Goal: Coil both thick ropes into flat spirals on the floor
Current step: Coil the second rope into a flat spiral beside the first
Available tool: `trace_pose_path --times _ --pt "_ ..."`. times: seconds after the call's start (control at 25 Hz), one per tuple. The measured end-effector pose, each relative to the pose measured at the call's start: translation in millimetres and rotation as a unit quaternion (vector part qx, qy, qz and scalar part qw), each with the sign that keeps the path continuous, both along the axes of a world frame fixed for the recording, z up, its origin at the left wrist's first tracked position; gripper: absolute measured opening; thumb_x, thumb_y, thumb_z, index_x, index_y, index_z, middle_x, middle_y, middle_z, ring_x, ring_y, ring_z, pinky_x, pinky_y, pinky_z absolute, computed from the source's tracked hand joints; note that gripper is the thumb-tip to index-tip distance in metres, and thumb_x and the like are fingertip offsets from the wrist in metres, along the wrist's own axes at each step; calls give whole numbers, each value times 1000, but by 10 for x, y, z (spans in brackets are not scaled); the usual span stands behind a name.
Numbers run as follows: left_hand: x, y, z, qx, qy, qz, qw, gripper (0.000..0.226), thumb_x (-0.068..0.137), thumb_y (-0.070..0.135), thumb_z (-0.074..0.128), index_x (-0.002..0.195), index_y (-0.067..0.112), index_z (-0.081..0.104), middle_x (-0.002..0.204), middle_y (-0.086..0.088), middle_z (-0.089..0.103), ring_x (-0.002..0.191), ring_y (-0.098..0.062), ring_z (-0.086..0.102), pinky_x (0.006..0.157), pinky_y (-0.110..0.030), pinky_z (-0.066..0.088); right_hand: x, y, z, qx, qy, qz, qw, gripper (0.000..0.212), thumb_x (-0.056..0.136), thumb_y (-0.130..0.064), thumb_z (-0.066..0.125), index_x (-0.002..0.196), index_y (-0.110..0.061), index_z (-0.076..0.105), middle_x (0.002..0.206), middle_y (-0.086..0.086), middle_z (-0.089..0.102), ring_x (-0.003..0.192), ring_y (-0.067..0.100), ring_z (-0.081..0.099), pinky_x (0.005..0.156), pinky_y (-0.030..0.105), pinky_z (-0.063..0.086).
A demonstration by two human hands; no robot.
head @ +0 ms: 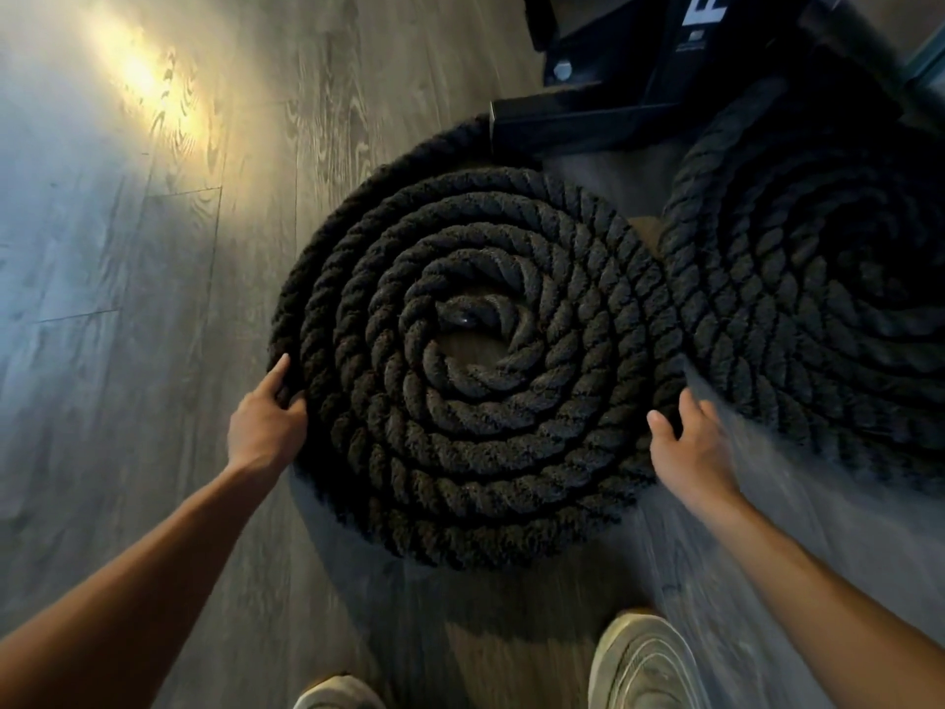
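Observation:
A thick black twisted rope lies wound into a flat spiral (475,371) on the wooden floor in front of me. Its outer turn runs up toward a black metal frame. My left hand (266,427) grips the spiral's outer turn at its left edge, fingers curled over the rope. On the lower right edge, my right hand (685,447) holds the outer turn with curled fingers and the thumb on top. A second black rope spiral (818,299) lies to the right, touching the first; its right part runs out of view.
A black metal equipment frame (613,110) stands on the floor just behind both spirals. My two light shoes (639,662) are at the bottom edge, close to the near spiral. Grey wood floor (128,299) stretches to the left with a bright light patch.

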State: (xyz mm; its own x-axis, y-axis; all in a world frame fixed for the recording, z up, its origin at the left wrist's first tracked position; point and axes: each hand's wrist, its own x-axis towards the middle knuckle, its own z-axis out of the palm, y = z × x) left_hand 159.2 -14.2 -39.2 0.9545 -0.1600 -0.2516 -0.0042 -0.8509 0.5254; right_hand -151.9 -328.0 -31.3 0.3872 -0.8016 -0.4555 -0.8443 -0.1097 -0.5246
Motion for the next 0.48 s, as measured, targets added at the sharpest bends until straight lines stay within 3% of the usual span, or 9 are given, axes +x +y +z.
trace_pose_path --times 0.24,0.48 --pt "-80 -19 -31 -7 5 -1 1000 60 95 24 60 151 38 45 110 -18 73 88 -39 69 81 -44 54 92 -214 69 17 1 2 1000 63 104 -38 40 158 -18 14 165 5 4 151 27 13 117 43 19" --pt "-325 79 -35 -37 23 -8 999 59 101 33 57 156 39 36 149 -9 54 130 -32 56 108 -41 42 -98 -177 -47 36 -32 -11 999 75 96 -59 43 157 -25 16 163 5 19 148 28 22 116 47 26"
